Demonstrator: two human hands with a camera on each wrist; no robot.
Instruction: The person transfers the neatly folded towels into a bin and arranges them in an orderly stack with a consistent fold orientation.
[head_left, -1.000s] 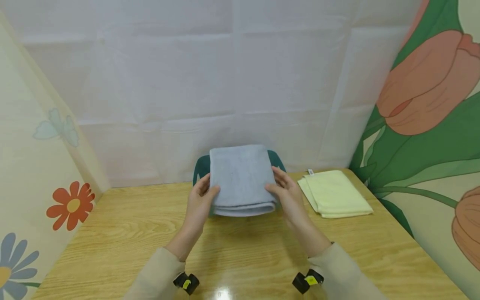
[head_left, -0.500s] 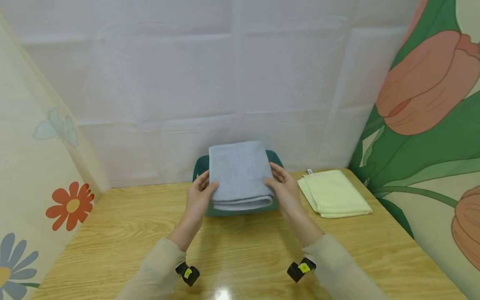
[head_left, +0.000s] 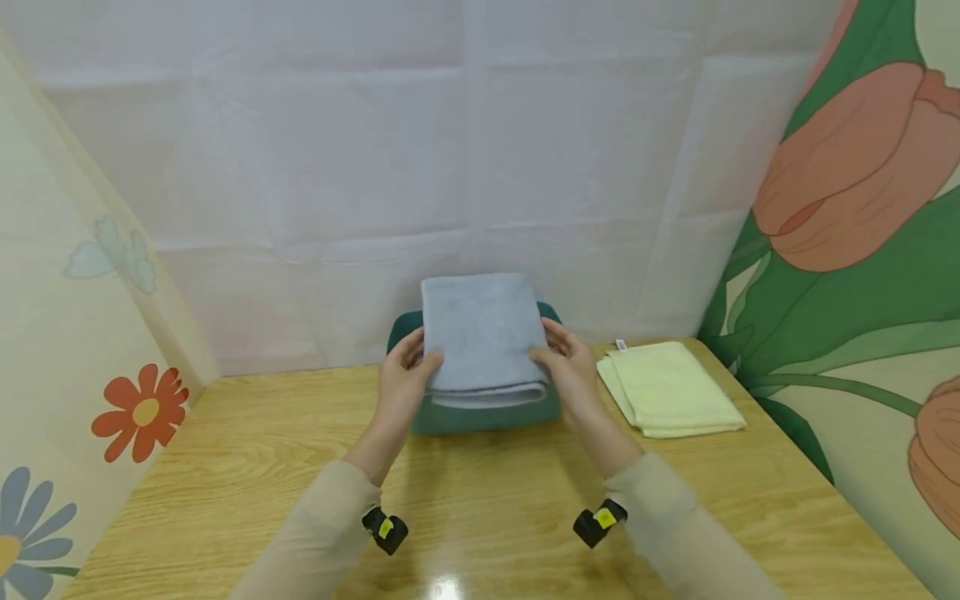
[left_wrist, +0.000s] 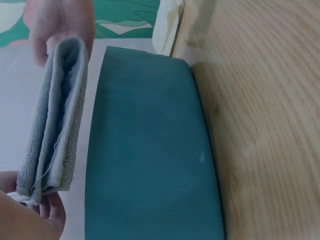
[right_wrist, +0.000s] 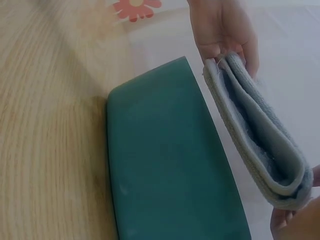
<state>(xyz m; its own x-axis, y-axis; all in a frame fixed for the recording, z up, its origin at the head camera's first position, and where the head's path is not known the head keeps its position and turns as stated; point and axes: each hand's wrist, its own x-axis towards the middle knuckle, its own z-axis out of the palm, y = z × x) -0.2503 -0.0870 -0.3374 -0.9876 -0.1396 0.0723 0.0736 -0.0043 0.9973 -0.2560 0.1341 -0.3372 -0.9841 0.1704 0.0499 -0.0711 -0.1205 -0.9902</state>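
Note:
A folded blue-grey towel is held level between both hands, above a dark green bin. My left hand pinches its left edge, thumb on top and fingers underneath. On the right edge my right hand grips the same way. Both wrist views show the towel's folded layers, the towel apart from and above the rim of the bin. The towel hides most of the bin's opening, so its contents cannot be seen.
A folded pale yellow towel with a small white tag lies on the wooden table, right of the bin. Behind the table hangs a white sheet. Painted flower panels stand at both sides.
Both hands have carried the blue-grey towel a little up and away from me in the head view. More of the green bin's front now shows. The yellow towel has stayed put.

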